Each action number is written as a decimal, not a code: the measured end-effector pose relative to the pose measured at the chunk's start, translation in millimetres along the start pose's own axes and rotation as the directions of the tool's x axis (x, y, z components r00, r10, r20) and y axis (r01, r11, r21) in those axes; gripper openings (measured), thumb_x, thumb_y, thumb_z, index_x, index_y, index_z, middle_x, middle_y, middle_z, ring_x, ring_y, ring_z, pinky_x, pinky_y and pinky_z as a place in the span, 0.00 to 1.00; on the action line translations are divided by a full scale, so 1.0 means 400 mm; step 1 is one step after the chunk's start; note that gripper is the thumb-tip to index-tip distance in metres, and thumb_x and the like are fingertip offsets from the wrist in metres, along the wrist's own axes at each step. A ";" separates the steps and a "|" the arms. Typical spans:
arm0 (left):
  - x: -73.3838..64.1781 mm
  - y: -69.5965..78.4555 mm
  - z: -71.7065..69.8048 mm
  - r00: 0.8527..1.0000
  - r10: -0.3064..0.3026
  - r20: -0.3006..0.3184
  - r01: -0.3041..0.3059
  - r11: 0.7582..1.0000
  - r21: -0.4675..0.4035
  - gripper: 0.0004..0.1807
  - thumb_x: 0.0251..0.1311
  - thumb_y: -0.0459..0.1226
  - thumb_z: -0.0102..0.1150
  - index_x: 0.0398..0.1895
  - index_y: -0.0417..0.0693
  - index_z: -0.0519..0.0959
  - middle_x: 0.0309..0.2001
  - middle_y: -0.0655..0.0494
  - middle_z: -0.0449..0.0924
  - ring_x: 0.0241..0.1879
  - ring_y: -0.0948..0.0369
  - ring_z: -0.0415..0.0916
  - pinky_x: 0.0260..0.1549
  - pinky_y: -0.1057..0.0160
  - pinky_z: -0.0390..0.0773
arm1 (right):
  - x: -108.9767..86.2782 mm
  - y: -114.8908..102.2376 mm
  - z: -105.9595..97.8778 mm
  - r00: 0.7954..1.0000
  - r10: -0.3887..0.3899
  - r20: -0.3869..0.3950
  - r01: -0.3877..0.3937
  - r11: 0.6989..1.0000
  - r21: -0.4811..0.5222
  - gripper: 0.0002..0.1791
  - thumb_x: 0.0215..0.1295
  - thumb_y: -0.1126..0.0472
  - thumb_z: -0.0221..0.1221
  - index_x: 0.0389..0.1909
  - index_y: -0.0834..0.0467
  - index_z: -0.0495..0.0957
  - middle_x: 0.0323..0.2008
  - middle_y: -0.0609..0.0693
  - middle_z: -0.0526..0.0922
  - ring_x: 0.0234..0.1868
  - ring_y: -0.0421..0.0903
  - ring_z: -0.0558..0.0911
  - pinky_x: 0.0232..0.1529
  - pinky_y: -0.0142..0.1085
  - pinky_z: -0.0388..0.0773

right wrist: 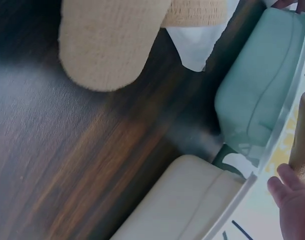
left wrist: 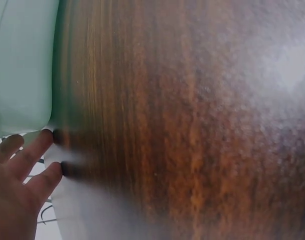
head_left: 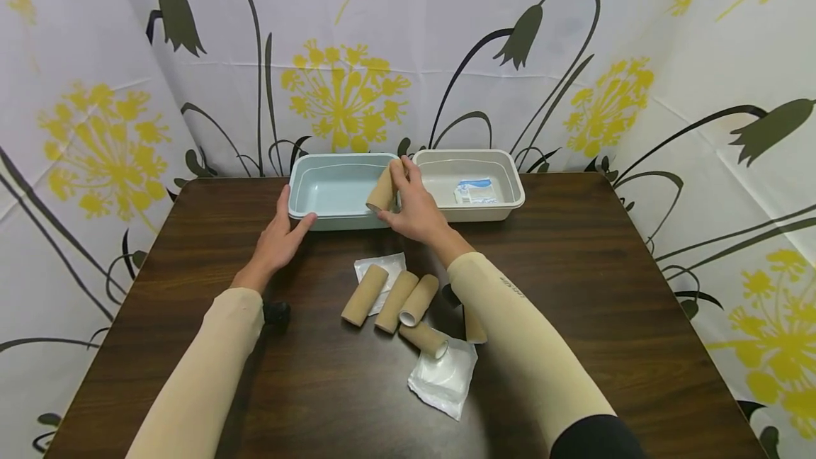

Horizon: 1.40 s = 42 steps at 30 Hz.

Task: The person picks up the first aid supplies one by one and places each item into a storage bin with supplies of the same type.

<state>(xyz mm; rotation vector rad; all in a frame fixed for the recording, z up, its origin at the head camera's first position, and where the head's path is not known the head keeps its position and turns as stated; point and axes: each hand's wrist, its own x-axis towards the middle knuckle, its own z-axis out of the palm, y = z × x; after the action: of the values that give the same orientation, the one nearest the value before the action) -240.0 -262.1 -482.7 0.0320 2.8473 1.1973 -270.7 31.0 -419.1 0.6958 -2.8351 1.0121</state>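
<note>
My right hand [head_left: 417, 212] grips a brown cardboard tube [head_left: 381, 191], tilted over the right end of a light blue plastic tub [head_left: 338, 222]. The same tube [right wrist: 303, 145] shows at the right edge of the right wrist view. At the tub's left end rests my left hand [head_left: 275, 239], its thumb spread along the front and its other fingers by the side. In the left wrist view, the fingers [left wrist: 35, 150] are extended near the tub's lower corner. Just right of the blue tub stands a cream tub [head_left: 484, 214] holding a white-and-blue packet [head_left: 476, 191].
Several cardboard tubes [head_left: 397, 302] lie mid-table; another tube [head_left: 474, 326] is partly hidden by my right forearm. One white packet [head_left: 392, 263] lies under the tubes, a second white packet [head_left: 446, 382] nearer me. A patterned curtain [head_left: 395, 34] hangs behind the dark wooden table [head_left: 586, 253].
</note>
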 end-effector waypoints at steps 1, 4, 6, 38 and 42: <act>0.001 0.000 0.000 1.000 -0.004 0.000 0.004 1.000 -0.002 0.48 0.63 0.67 0.38 0.73 0.68 0.21 0.77 0.47 0.33 0.72 0.39 0.41 0.63 0.32 0.45 | 0.004 0.000 0.005 1.000 0.012 0.000 -0.012 1.000 -0.002 0.52 0.58 0.52 0.66 0.76 0.49 0.43 0.75 0.52 0.39 0.61 0.53 0.71 0.56 0.44 0.72; 0.003 -0.001 0.001 1.000 -0.010 0.003 0.010 1.000 -0.004 0.48 0.63 0.67 0.37 0.73 0.70 0.21 0.77 0.47 0.33 0.72 0.39 0.41 0.63 0.32 0.44 | 0.014 0.001 0.017 0.999 0.045 0.005 -0.044 0.999 -0.010 0.53 0.59 0.52 0.65 0.77 0.50 0.40 0.76 0.50 0.36 0.64 0.54 0.69 0.57 0.44 0.71; 0.002 0.001 0.001 1.000 -0.015 0.005 0.015 1.000 -0.006 0.48 0.63 0.67 0.37 0.73 0.70 0.21 0.77 0.47 0.33 0.72 0.38 0.41 0.62 0.31 0.44 | 0.019 0.002 0.024 0.998 0.055 0.003 -0.055 0.998 -0.017 0.53 0.60 0.52 0.65 0.77 0.51 0.40 0.76 0.49 0.34 0.66 0.54 0.67 0.57 0.45 0.71; 0.001 0.008 0.002 1.000 -0.019 0.013 0.019 1.000 -0.003 0.47 0.64 0.66 0.36 0.72 0.70 0.20 0.76 0.45 0.33 0.72 0.38 0.40 0.62 0.31 0.44 | -0.220 -0.017 -0.097 0.976 -0.092 0.198 0.087 0.996 0.036 0.29 0.64 0.52 0.61 0.66 0.51 0.69 0.70 0.49 0.60 0.69 0.47 0.63 0.64 0.44 0.64; -0.001 0.006 0.002 1.000 -0.015 0.012 0.015 1.000 -0.004 0.47 0.64 0.66 0.37 0.73 0.70 0.21 0.76 0.45 0.33 0.72 0.38 0.41 0.62 0.31 0.45 | -0.303 -0.012 -0.127 0.973 -0.043 0.228 0.032 0.998 0.053 0.29 0.64 0.50 0.61 0.66 0.49 0.68 0.70 0.47 0.60 0.68 0.46 0.63 0.64 0.46 0.64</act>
<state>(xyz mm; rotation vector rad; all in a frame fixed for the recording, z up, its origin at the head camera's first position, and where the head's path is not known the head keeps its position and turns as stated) -239.6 -259.8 -481.4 0.0174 2.8295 1.1966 -165.0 107.0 -400.0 0.9251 -2.9846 1.0632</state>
